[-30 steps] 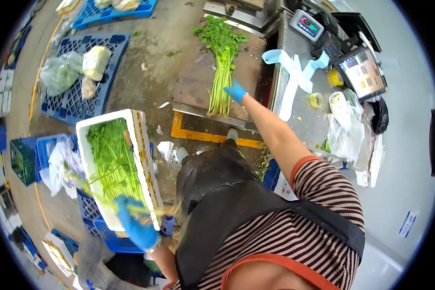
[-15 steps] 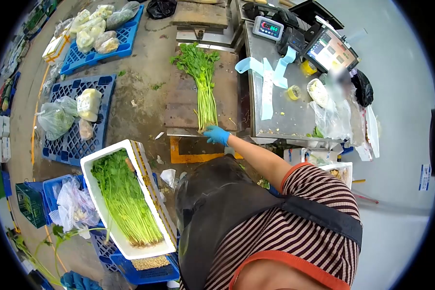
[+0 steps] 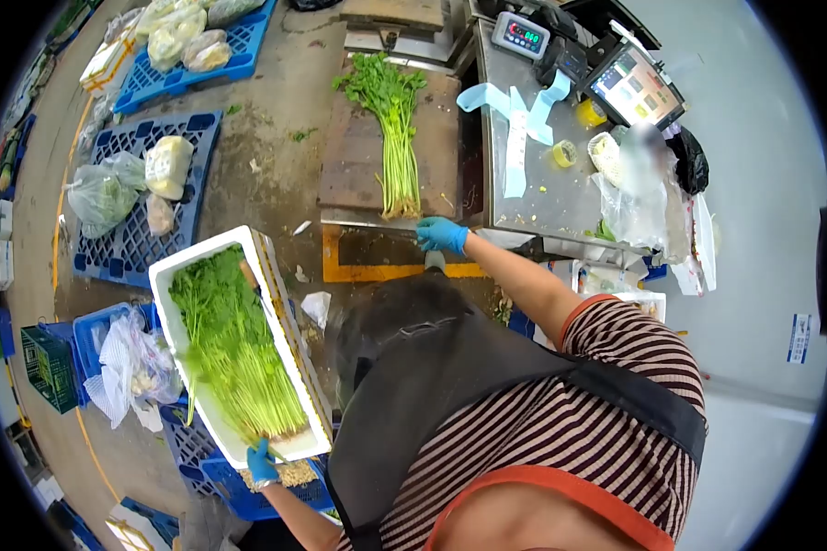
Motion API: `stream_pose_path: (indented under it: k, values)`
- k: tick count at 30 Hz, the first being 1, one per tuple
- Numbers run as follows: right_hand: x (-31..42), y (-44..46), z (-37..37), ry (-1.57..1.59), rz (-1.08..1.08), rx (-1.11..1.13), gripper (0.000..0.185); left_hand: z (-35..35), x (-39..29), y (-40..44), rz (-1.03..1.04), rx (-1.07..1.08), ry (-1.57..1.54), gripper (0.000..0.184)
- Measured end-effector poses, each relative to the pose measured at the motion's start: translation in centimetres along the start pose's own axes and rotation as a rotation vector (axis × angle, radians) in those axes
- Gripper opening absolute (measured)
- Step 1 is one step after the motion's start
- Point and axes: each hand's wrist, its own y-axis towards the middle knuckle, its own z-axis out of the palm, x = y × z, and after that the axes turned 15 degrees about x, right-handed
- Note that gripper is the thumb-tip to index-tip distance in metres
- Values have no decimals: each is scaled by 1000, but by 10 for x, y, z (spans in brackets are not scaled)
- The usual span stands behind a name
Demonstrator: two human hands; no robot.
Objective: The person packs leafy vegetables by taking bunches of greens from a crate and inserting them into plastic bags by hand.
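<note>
A bunch of celery (image 3: 399,161) lies on a brown platform (image 3: 349,174), its leaves at the far end and its roots near the front edge. My right hand (image 3: 443,235), in a blue glove, hovers just right of the roots and holds nothing, its fingers partly spread. My left hand (image 3: 262,461), also gloved in blue, is closed on some celery stalks at the near end of a white foam box (image 3: 318,404). More celery (image 3: 239,358) fills that box, roots toward me. The held stalks are blurred against it.
A metal table (image 3: 524,207) at the right carries a scale display (image 3: 521,35), a touchscreen (image 3: 634,87), blue strips and yellow tape rolls. Blue pallets (image 3: 188,243) with bagged vegetables stand at the left. A blue basket (image 3: 234,496) sits under the foam box.
My left hand has come from the lower left to the foam box's near end with the celery stalks. The right hand has drawn slightly right, away from the roots on the platform.
</note>
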Motion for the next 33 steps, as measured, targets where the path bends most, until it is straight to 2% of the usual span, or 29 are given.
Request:
stream_pose_path:
  k: [1, 2, 3, 4, 5, 6, 7, 8, 9, 10, 11, 12, 13, 14, 15, 17, 18, 19, 20, 21, 23, 24, 26, 27, 29, 31, 33]
  values:
    - [0, 2, -2, -19, 7, 3, 54, -11, 28, 15, -25, -43, -54, 18]
    - [1, 4, -6, -30, 17, 1, 55, -37, 56, 36, -200, 2, 17, 24]
    - [3, 6, -13, -48, 33, 1, 55, -61, 106, 62, -101, -180, 631, 32]
    - [2, 10, -21, -36, 34, 17, 54, -57, 118, 71, -325, -406, 575, 47]
    - [1, 15, -28, -5, 13, -8, 50, -39, 100, 68, -413, -434, 573, 53]
    - [11, 10, -29, -7, 24, -24, 49, -17, 79, 63, -293, -395, 498, 50]
    - [24, 4, -28, -4, 31, -37, 48, 1, 65, 70, -41, -364, 367, 49]
    - [21, 14, -37, 78, 10, -33, 38, 21, 44, 76, -143, -358, 309, 47]
    - [6, 33, -49, 90, -18, -69, 37, 54, 34, 81, 109, -533, 672, 45]
    - [-5, 49, -58, 115, 13, -91, 35, 99, -3, 79, 120, -423, 634, 43]
    - [-11, 64, -64, 139, 40, -114, 34, 140, -18, 90, 231, -349, 462, 39]
    - [-18, 79, -68, 64, 43, -130, 33, 197, -52, 94, 279, -242, 482, 32]
    - [-22, 94, -71, -8, 43, -149, 32, 237, -71, 115, 231, -92, 609, 27]
    - [-27, 110, -75, -76, 42, -172, 31, 333, -128, 97, 109, -44, 300, 26]
    - [-26, 120, -75, -89, 14, -138, 33, 365, -108, 144, 238, 139, 404, 27]
    - [-9, 125, -69, -112, -40, -79, 37, 461, -109, 199, 208, 286, 372, 26]
    - [6, 122, -64, -42, -39, -82, 37, 510, -114, 223, 227, 333, 350, 24]
    - [15, 120, -60, 26, -40, -86, 37, 545, -77, 277, 292, 282, 230, 21]
    - [12, 124, -58, 117, -138, -82, 37, 576, -65, 321, 190, 283, 369, 30]
    - [16, 122, -63, 67, -165, -28, 36, 604, -62, 354, 87, 280, 502, 41]
    - [17, 118, -72, -90, -229, -58, 37, 647, -71, 388, -3, 345, 933, 46]
    - [19, 112, -80, -292, -213, -108, 37, 659, -62, 407, 4, 353, 1122, 38]
    - [42, 89, -95, -683, -184, -211, 39, 680, -93, 372, 42, 139, 1253, 32]
    - [45, 92, -103, -790, -177, -188, 41, 688, -111, 347, 62, 28, 1318, 29]
    - [55, 100, -116, -1013, -166, -148, 46, 688, -116, 328, 232, -135, 1296, 22]
    - [55, 110, -122, -1195, -257, -132, 53, 680, -118, 322, 349, -106, 1179, 21]
    - [49, 128, -125, -1401, -397, -125, 57, 682, -140, 296, 333, -75, 814, 21]
